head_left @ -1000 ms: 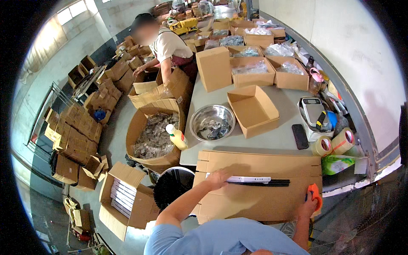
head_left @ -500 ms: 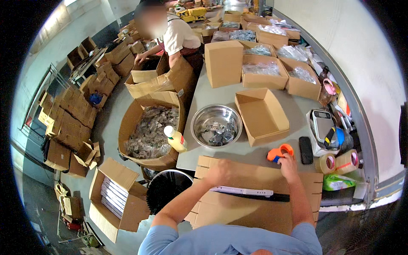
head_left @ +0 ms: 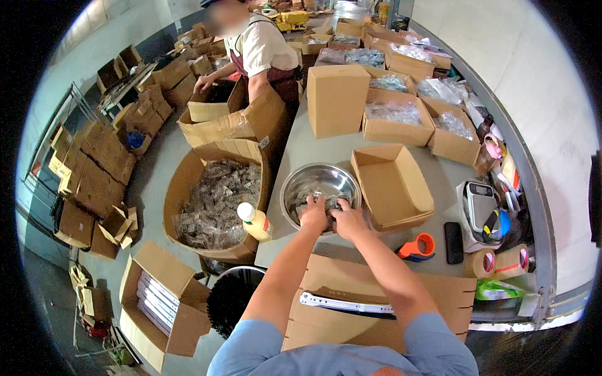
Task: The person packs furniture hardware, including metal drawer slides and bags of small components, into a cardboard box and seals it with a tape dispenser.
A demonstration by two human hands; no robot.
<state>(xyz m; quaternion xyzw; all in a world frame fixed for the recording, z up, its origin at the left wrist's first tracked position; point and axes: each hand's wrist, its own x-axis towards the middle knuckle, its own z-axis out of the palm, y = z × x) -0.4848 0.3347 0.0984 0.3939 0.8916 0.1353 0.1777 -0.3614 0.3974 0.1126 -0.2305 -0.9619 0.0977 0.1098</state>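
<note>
Both of my hands reach into a steel bowl (head_left: 342, 178) on the grey table. Inside it, my left hand (head_left: 313, 215) and my right hand (head_left: 348, 219) curl their fingers around small clear plastic packets (head_left: 330, 202) with dark contents. The fingertips are partly hidden among the packets. Beneath my forearms lies a flattened cardboard box (head_left: 376, 272), and on it a long white metal rail (head_left: 345, 305) with dark parts beside it. An orange tape dispenser (head_left: 421, 245) stands right of my right hand.
An open empty carton (head_left: 395, 188) is right of the bowl, a yellow bottle (head_left: 254, 222) left. A large carton of packets (head_left: 216, 200) and a box of white rails (head_left: 155, 301) stand further left. Beyond, a co-worker (head_left: 266, 53) handles a box. A black phone (head_left: 453, 243) lies right.
My right hand has let go of the tape dispenser, which now stands turned on the cardboard's edge. Both hands have moved forward into the steel bowl. The view has shifted slightly.
</note>
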